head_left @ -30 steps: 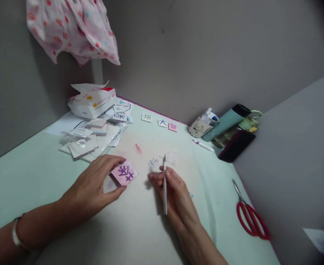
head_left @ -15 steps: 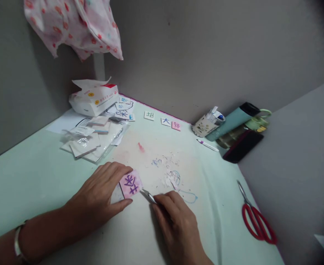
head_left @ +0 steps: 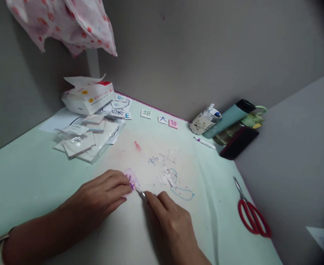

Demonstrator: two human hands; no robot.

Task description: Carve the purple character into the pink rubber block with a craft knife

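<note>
Pale green surface (head_left: 32, 176), mid-surface a pink block (head_left: 134, 179) with purple strokes, partly hidden — left hand (head_left: 102, 195) over it, fingers together, grip unclear; right hand (head_left: 169, 217) pinching a knife (head_left: 142, 194), tip at the block — tiles (head_left: 145, 113) behind read 招, 大

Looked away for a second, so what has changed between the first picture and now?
The right hand has come down toward the person, bringing the thin metal-tipped tool left from above the shavings to the pink tile. The left hand held the tile by its edges; its fingers now cover much of it. The scissors and white pen stayed put.
</note>
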